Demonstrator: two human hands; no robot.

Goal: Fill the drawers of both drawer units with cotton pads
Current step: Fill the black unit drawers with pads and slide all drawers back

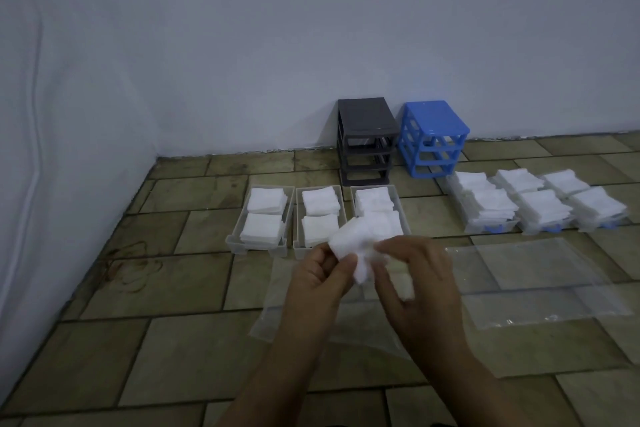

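Head view: fingers (341, 262) of left hand (320, 279) pinched on a wad of cotton pads (353, 243), thumb over its near edge. Fingers (391, 248) of right hand (415, 279) curled round the other side of the same wad, with a second clump showing under the palm. Held above the floor, just in front of the three grey drawers.

Judged a late filling step: pads being squared up or split before going into the nearest grey drawer (379, 211), already stacked like its two neighbours (259, 218) (317, 217). Next called for: a small forward reach and a flat, even set-down on the existing stack, so nothing fans over the rim.

Farther right, three clear drawers with blue handles (540, 208), heaped high. Behind, against the wall, the dark grey drawer unit (367, 135) and the blue drawer unit (433, 135), both frames without drawers.

Empty clear plastic bags (540, 284) flat on the floor (173, 288) of mottled olive tiles. Plain pale walls (242, 45) meeting in a corner at left; dim light.
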